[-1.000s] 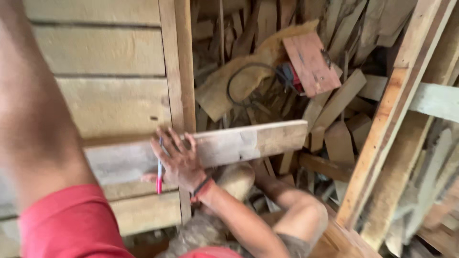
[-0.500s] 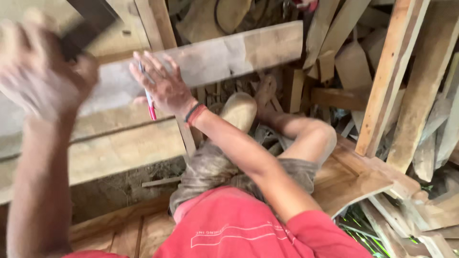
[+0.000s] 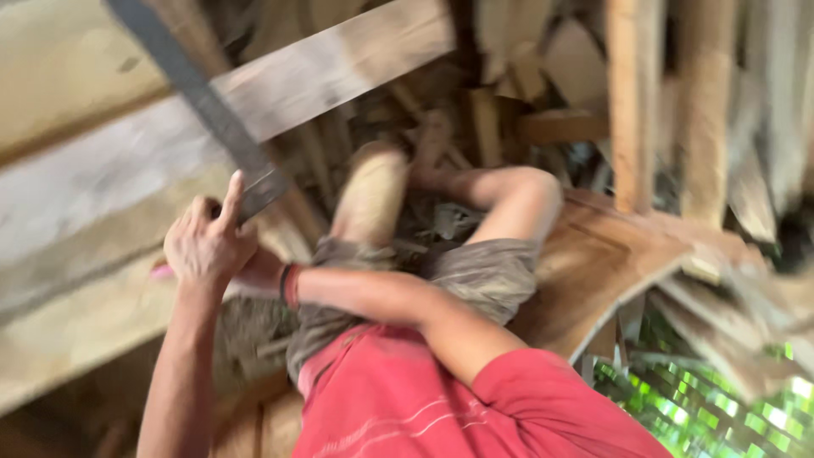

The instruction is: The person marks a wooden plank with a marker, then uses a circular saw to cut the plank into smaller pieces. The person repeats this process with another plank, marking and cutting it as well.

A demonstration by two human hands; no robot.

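I see the left hand [image 3: 208,242] has dropped, fingers clenched on the dark blade [image 3: 199,106], its edge crossing the plank [image 3: 339,72]; right hand hidden behind it.

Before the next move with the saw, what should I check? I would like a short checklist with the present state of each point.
1. Grip of the left hand on the handsaw handle: ok, fingers closed around it.
2. Blade lies across the plank: ok.
3. The right hand is clear of the blade: cannot tell, it is mostly hidden behind the left hand.
4. Plank held firm: cannot tell, the picture is blurred.
5. The bent knee is away from the blade: ok.
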